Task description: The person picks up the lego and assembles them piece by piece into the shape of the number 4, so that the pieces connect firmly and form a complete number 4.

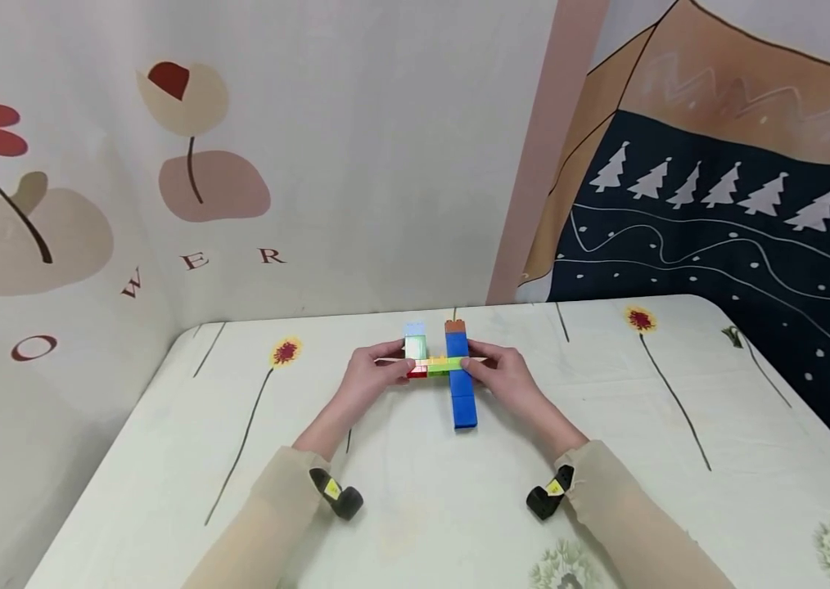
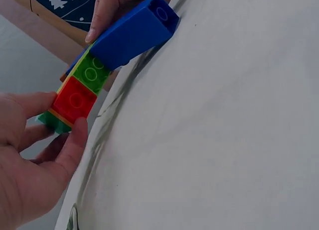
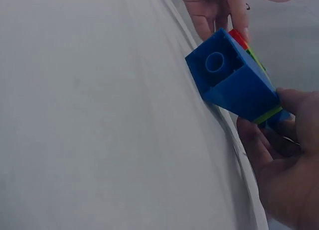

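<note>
Both hands hold one joined build of toy building bricks over the table. Its long blue column (image 1: 463,406) has a brown brick (image 1: 455,325) at the far end. A thin lime-green brick (image 1: 444,366) runs crosswise from the column toward a red brick (image 1: 417,371) and a pale, green-tinged stack (image 1: 415,343) on the left. My left hand (image 1: 371,375) pinches the red end between thumb and fingers. Around the blue column, where the lime piece crosses, my right hand (image 1: 509,376) grips with its thumb on the near face. Hollow undersides show on the red brick (image 2: 75,99) and blue brick (image 3: 217,63).
A pale cloth with printed flowers (image 1: 285,352) covers the table (image 1: 400,483). Behind it hangs a light printed curtain (image 1: 385,164), with a dark tree-patterned cloth (image 1: 680,229) at the right. Black wrist cameras (image 1: 345,501) sit at both sleeve cuffs.
</note>
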